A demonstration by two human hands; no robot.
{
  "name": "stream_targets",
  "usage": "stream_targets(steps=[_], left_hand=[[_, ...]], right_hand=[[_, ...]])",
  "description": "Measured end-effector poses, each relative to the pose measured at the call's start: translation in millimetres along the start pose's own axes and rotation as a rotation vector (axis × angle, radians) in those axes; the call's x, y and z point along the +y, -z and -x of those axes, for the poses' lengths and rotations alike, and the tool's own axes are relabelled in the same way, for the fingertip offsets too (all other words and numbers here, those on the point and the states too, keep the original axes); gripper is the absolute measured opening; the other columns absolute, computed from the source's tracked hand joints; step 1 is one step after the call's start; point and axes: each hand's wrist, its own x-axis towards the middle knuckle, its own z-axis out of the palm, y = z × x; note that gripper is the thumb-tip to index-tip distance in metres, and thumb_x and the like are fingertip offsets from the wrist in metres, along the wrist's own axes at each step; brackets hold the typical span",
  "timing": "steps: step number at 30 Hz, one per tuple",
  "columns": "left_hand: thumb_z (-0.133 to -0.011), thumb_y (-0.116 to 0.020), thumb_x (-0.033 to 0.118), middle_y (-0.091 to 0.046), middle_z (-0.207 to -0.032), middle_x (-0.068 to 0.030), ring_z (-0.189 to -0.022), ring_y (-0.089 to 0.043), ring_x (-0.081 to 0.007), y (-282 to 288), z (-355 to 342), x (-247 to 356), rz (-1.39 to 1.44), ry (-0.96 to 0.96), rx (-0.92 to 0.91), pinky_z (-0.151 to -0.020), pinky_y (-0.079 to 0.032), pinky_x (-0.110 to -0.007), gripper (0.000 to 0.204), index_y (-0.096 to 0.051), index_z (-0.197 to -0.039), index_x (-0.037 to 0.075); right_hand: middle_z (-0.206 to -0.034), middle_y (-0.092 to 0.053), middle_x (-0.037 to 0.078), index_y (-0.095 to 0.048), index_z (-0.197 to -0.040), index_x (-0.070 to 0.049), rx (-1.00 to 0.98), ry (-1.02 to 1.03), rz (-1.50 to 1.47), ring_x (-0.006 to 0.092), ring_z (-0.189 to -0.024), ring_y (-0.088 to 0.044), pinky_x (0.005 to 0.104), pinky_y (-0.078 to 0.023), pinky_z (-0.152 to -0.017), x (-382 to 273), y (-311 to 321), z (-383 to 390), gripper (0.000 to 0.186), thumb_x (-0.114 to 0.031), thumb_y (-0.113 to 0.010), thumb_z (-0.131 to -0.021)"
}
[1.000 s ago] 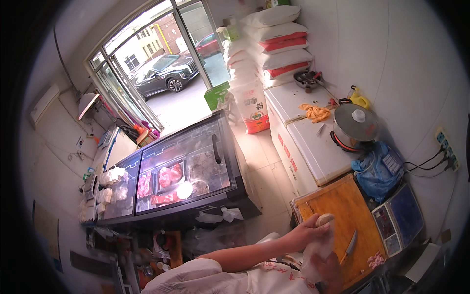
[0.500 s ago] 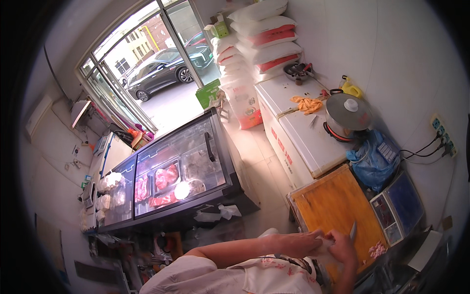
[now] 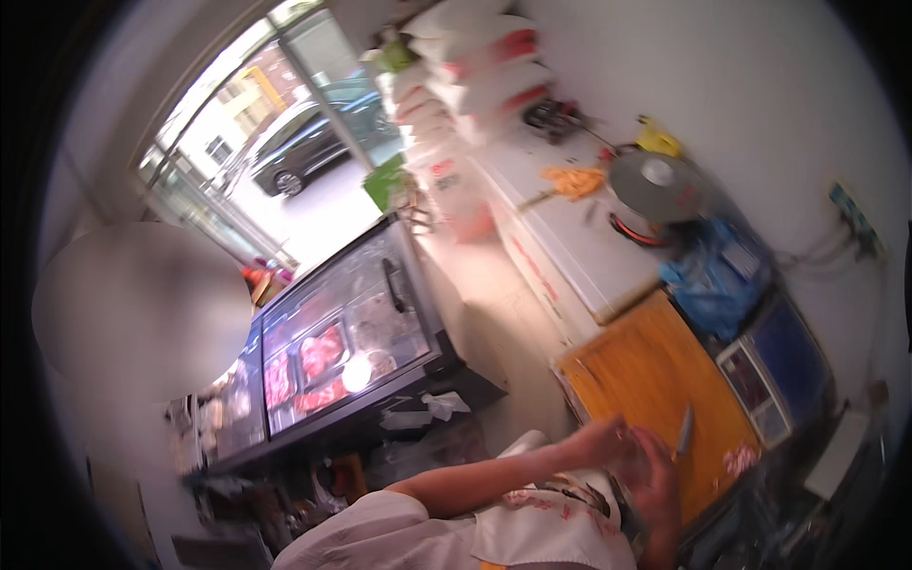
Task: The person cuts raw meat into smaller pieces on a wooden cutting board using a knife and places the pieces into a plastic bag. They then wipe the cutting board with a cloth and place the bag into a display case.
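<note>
My left hand (image 3: 597,443) and my right hand (image 3: 655,477) meet in front of my apron, over the near left edge of an orange-brown wooden board (image 3: 646,370). Their fingers look bent together around something pale and thin between them, too blurred to name. A knife (image 3: 685,429) lies on the board just beyond my right hand. Small pieces of pink chopped meat (image 3: 739,460) sit at the board's near right corner.
Left stands a glass-topped display freezer (image 3: 370,332) with meat trays. Beyond the board, a white chest freezer (image 3: 570,249) carries a lidded pot (image 3: 655,185) and an orange cloth (image 3: 573,181). A blue plastic bag (image 3: 717,275) lies right. A blurred grey oval (image 3: 142,309) hides the far left.
The view has shifted and blurred. My hands stay together but have turned a little, the right hand's fingers now reaching up more. The grey oval has appeared at the left.
</note>
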Motion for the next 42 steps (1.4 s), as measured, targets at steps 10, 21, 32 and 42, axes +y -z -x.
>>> stream_targets(steps=[10, 21, 32, 42], left_hand=[[-0.104, -0.061, 0.009, -0.068, -0.122, -0.0147, -0.111, -0.068, -0.0227, 6, 9, 37, 1.079, 0.266, -0.495, -0.096, -0.056, -0.037, 0.030, -0.061, -0.131, -0.004], [-0.104, -0.063, 0.015, -0.072, -0.109, -0.0107, -0.099, -0.070, -0.0196, -18, 31, -20, 0.657, 0.437, -0.274, -0.089, -0.056, -0.033, 0.022, -0.069, -0.117, -0.002], [-0.103, -0.064, 0.013, -0.070, -0.092, -0.0083, -0.078, -0.067, -0.0160, -56, 107, -57, 0.747, 0.668, 0.094, -0.073, -0.056, -0.028, 0.018, -0.071, -0.109, -0.003], [-0.105, -0.062, 0.023, -0.061, -0.080, -0.0006, -0.066, -0.052, -0.0097, -85, 136, -59, 0.738, 0.539, 0.118, -0.062, -0.045, -0.027, 0.024, -0.070, -0.100, 0.001]], right_hand=[[-0.129, -0.063, 0.016, -0.057, -0.140, -0.005, 0.013, -0.203, -0.313, 0.0273, -0.120, -0.063, 0.0397, -0.051, -0.100, 56, 48, 53, 0.048, -0.026, -0.072, -0.100], [-0.095, -0.072, 0.026, -0.059, -0.108, 0.001, 1.029, -0.786, 0.781, 0.0441, -0.083, -0.073, 0.0505, -0.059, -0.064, 303, 286, 89, 0.032, -0.027, -0.069, -0.096], [-0.129, -0.064, 0.027, -0.055, -0.133, 0.003, 1.228, -0.615, 0.966, 0.0447, -0.117, -0.063, 0.0499, -0.051, -0.098, 333, 290, 45, 0.043, -0.020, -0.064, -0.098], [-0.092, -0.064, 0.006, -0.064, -0.111, 0.002, 0.760, -0.384, 0.174, 0.0177, -0.086, -0.060, 0.0315, -0.053, -0.081, 200, 68, 97, 0.022, -0.016, -0.072, -0.101]])
